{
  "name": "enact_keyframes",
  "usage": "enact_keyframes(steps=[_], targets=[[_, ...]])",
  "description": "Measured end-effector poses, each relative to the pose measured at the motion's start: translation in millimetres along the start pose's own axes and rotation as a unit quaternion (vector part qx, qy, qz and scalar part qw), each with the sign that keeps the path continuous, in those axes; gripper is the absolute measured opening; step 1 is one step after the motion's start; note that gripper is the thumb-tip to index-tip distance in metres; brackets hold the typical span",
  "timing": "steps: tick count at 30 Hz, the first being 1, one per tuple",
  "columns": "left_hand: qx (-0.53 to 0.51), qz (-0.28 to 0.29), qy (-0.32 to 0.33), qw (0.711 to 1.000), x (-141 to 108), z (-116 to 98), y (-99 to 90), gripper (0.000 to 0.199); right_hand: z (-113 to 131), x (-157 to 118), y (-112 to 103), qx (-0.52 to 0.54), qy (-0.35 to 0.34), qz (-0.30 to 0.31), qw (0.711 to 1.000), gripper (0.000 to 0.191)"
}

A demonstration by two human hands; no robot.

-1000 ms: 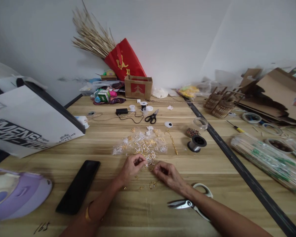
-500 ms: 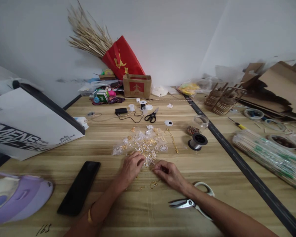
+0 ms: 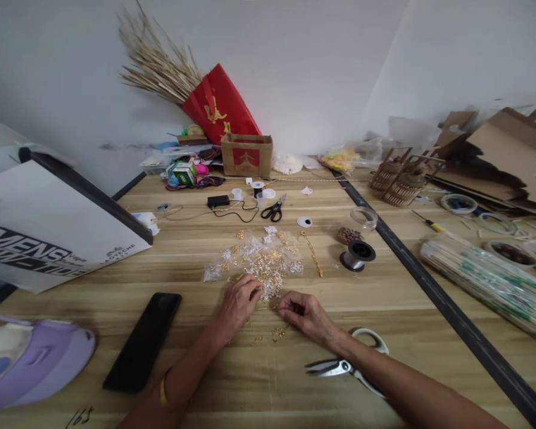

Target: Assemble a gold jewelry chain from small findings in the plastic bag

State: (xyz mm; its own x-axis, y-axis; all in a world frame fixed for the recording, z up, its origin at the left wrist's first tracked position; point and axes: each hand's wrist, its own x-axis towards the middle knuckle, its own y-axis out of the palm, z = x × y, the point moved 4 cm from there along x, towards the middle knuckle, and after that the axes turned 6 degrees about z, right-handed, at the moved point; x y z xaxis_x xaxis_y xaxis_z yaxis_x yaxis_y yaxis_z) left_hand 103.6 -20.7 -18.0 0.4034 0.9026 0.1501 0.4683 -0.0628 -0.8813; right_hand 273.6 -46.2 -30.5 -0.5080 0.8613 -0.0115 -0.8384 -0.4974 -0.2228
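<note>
My left hand (image 3: 240, 302) is closed in a pinch at the near edge of a pile of small gold and clear beads (image 3: 270, 283). To its right, my right hand (image 3: 307, 316) also has its fingertips pressed together. A thin gold strand (image 3: 261, 308) shows between the two hands; what each pinch holds is too small to make out. Just below my right hand lies a small heap of gold pieces (image 3: 279, 333). White-handled scissors (image 3: 335, 368) rest partly under my right forearm. Beyond the pile, a gold chain (image 3: 312, 253) lies on the wooden table (image 3: 232, 381).
A black phone (image 3: 143, 342) and a purple visor (image 3: 49, 357) lie at left, before a white box (image 3: 58, 226). A wire spool (image 3: 357, 256), bead jar (image 3: 349, 235) and black scissors (image 3: 273, 211) stand farther back. Bagged sticks (image 3: 486, 280) lie at right.
The whole view has shifted very slightly. Both hands keep nearly the same pinched pose and place, and nothing else has visibly moved.
</note>
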Motion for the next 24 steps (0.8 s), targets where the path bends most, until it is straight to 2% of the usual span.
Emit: enact_keyframes(steps=[9,18,24], targets=[[-0.021,-0.009,-0.011,1.0,0.7,3.2,1.3,0.013,2.5,0.2,-0.7,-0.013,-0.008,0.014,1.0,0.027],[-0.144,-0.024,-0.051,0.988,2.5,10.2,-0.8,0.017,4.8,-0.6,-0.8,-0.01,-0.017,0.015,1.0,0.03],[-0.077,-0.033,-0.017,0.996,2.0,6.3,-4.3,0.014,6.0,-0.6,-1.2,-0.012,-0.009,0.008,1.0,0.029]])
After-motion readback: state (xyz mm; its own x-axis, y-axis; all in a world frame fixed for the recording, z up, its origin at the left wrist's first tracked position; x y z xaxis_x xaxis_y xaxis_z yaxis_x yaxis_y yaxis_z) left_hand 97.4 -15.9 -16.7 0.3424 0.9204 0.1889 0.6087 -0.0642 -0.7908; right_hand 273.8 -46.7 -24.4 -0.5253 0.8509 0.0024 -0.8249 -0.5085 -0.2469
